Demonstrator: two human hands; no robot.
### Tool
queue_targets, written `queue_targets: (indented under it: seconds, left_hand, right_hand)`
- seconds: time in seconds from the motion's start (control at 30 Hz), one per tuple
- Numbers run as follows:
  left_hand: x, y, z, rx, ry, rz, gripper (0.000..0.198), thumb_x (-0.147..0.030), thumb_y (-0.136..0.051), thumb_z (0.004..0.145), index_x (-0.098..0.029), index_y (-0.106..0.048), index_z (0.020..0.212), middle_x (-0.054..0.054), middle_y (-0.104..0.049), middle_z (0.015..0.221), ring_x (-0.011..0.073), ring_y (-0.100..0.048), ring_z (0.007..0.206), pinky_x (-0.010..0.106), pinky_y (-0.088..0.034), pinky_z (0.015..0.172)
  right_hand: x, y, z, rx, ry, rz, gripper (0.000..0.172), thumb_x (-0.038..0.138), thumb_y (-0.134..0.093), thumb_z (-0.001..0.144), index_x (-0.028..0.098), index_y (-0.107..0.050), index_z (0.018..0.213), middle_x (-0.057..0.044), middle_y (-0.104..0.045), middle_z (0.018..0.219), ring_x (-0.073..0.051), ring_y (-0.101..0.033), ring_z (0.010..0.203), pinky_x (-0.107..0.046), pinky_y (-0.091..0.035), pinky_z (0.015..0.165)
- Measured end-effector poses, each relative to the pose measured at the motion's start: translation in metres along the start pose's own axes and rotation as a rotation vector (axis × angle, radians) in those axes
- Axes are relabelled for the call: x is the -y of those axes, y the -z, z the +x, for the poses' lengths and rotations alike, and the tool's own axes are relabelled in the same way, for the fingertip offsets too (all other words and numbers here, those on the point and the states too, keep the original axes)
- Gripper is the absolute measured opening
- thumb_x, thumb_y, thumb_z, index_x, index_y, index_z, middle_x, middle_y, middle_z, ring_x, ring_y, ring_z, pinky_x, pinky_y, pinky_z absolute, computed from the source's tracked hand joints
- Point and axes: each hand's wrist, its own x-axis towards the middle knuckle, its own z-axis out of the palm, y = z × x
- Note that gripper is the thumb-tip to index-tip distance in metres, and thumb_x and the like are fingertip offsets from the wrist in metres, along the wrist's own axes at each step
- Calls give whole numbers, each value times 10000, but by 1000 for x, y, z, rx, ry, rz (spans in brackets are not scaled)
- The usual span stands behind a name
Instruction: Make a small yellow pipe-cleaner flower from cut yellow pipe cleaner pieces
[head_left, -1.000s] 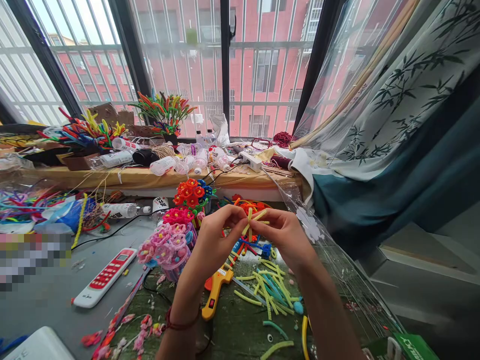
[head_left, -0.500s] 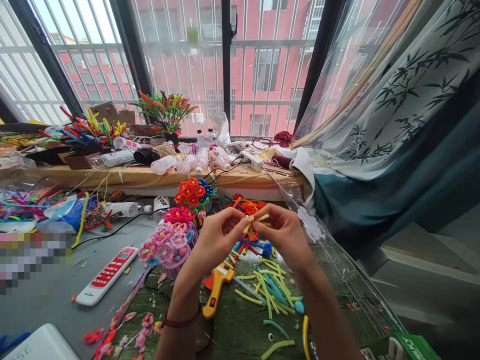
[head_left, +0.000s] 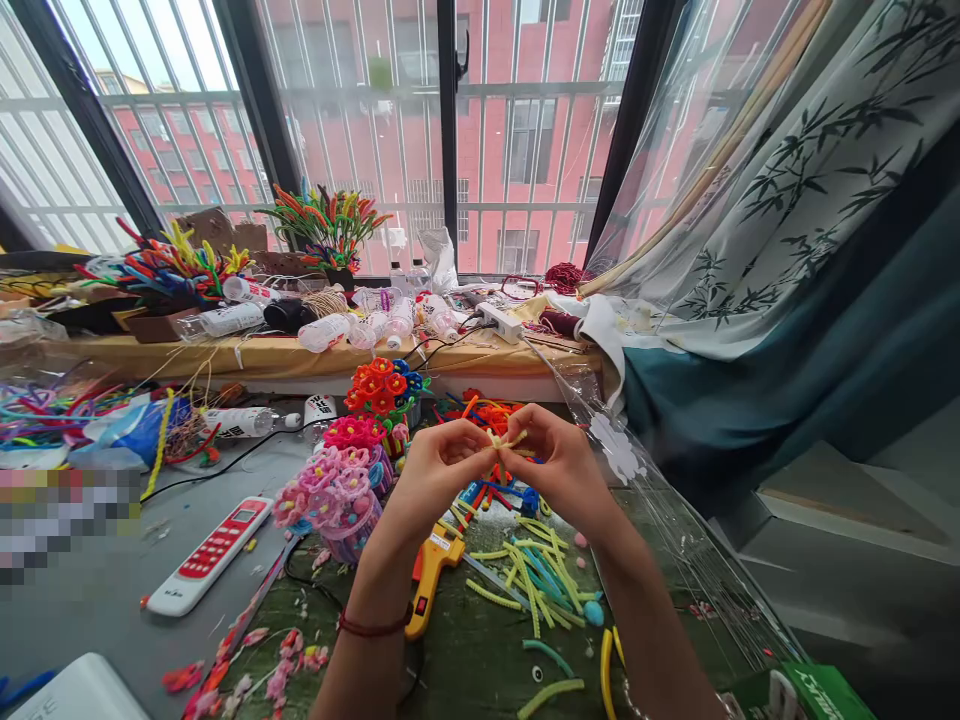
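Between my two hands, above the table, is a small bundle of pale yellow pipe cleaners [head_left: 497,443], crossed at the middle with ends sticking out. My left hand [head_left: 442,470] pinches it from the left between thumb and forefinger. From the right, my right hand [head_left: 551,465] pinches it the same way, the fingertips of both hands almost meeting. Below them lie loose pale yellow pipe cleaner pieces [head_left: 532,585] mixed with teal ones [head_left: 551,570]. A yellow glue gun [head_left: 431,580] rests under my left wrist.
Pink pipe cleaner flowers [head_left: 334,495] and orange ones [head_left: 375,385] stand to the left in pots. A white remote [head_left: 214,555] lies farther left. Plastic bottles [head_left: 326,332] and a power strip [head_left: 501,322] crowd the sill. A green box [head_left: 829,690] sits at lower right.
My fingers have drawn slightly closer together around the yellow pipe cleaners, both hands still pinching them. The view has shifted a little.
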Motion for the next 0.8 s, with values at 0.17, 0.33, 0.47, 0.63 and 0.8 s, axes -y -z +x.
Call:
queue_targets:
  seconds: [0.17,0.33,0.47,0.63,0.8]
  left_hand:
    - [2,0,-1,-51,-162,197,113,-210,-684,796,-132,-686,714,8,-614,626,114,-498,578,223,-358,549]
    - [-3,-3,-5,-53,-362,377,180,-121,-619,854,-156,-686,691,20,-636,698,123,-514,626,244,-365,609]
    - [-3,0,-7,-18,-599,582,237,-58,-530,904,-151,-693,761,42,-660,759,134,-558,675,246,-395,640]
    - [-3,4,-7,9,-705,677,228,-26,-539,898,-154,-671,762,23,-661,719,129,-567,658,233,-418,624]
    - [-14,-6,-12,-32,-863,924,349,-33,-396,957,-159,-653,758,28,-632,665,145,-511,620,249,-402,578]
  right_hand:
    - [0,0,2,-32,-30,3,198,154,-703,648,205,-525,718,59,-581,634,-101,-526,560,-224,-418,545]
    - [3,2,2,-54,-95,99,247,136,-712,594,208,-488,667,68,-583,565,-93,-519,499,-214,-387,506]
    - [6,3,1,-24,-143,251,304,118,-741,557,210,-459,623,58,-621,548,-87,-521,477,-206,-413,499]
    - [1,6,2,47,-182,366,324,125,-771,568,208,-460,601,54,-615,533,-87,-517,459,-196,-396,466]
    - [-10,10,5,103,-299,524,342,147,-784,525,201,-446,541,86,-506,494,-59,-413,426,-182,-355,423]
